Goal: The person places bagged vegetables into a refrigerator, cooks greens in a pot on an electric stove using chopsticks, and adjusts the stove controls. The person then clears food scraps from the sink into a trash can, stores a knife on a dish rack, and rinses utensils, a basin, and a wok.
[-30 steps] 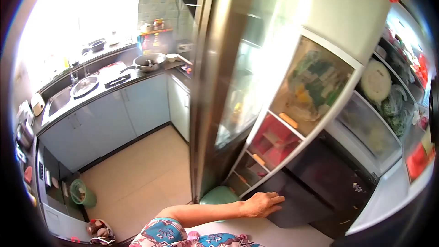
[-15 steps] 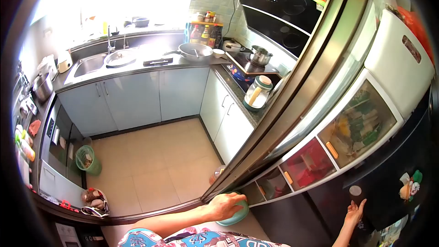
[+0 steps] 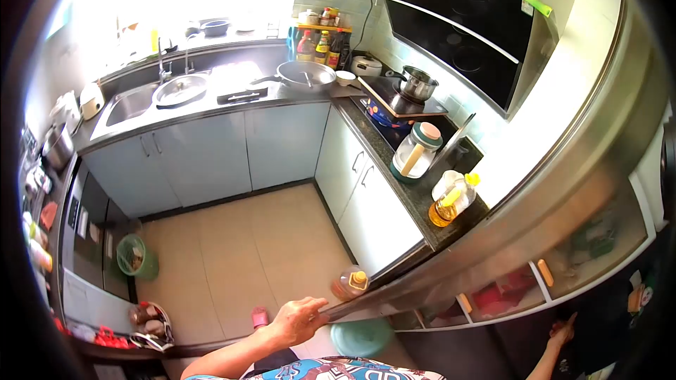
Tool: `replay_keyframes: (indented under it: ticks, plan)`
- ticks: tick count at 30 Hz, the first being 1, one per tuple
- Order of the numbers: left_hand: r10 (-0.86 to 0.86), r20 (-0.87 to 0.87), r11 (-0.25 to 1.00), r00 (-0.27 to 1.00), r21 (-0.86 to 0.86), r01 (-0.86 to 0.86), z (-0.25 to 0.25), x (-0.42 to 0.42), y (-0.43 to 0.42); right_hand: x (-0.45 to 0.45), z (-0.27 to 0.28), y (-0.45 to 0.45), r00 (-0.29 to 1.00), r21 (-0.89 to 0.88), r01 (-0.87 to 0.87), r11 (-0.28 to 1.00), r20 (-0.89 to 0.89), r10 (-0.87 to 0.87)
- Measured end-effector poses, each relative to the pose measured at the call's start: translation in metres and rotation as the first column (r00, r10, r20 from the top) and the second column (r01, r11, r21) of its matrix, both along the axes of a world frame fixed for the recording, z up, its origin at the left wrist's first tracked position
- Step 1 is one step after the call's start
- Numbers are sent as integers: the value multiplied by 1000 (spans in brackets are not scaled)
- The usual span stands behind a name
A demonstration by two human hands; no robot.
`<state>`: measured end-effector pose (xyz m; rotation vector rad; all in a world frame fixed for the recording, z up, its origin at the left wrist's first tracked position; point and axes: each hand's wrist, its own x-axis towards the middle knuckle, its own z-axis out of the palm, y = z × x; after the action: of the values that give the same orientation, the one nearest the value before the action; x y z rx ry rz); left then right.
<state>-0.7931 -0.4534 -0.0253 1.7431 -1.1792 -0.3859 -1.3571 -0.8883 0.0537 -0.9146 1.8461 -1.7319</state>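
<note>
My left hand (image 3: 299, 321) is in front of my body at the bottom middle, palm down with its fingers stretched out and nothing in them. Its fingertips come close to the metal door frame (image 3: 422, 274); I cannot tell if they touch. Just right of it on the floor is a round teal plastic thing (image 3: 360, 338), partly hidden by the frame. At the lower right, in shadow, my right hand (image 3: 561, 331) has its thumb apart from the fingers. It is beside a black cabinet-like surface (image 3: 598, 338), and no held object shows. A pink slipper (image 3: 260, 317) shows beyond my left forearm.
A large oil bottle (image 3: 350, 283) stands on the floor by the right cabinet. On the right counter are a glass kettle (image 3: 415, 151), smaller oil bottles (image 3: 451, 204) and a steel pot (image 3: 418, 84). A wok (image 3: 306, 77) sits near the sink (image 3: 134, 105). A green bin (image 3: 137, 257) stands left.
My view has moved forward and turned toward the kitchen, bringing the oil bottles into sight. My left hand has shifted left, off the teal thing. My right hand is lower and darker.
</note>
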Motion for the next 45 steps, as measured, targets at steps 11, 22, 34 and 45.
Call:
replay_keyframes:
  ticks: [11,22,34,45]
  plan:
    - [25,-128,999,992,41,-20,-1,239,11,247,-294,203,879,883,-142,446,-95,467]
    - [-385,47,922,922,-19,386,38,357,-142,537,-342,209,364,911,-395,-120,275,890]
    - [92,-532,994,842,4,-106,26,557,-203,831,-60,-7,-191,576,-812,-92,-113,975]
    - [-216,-624,965,751,-20,261,87,626,-351,894,113,-219,40,355,-597,720,-883,468]
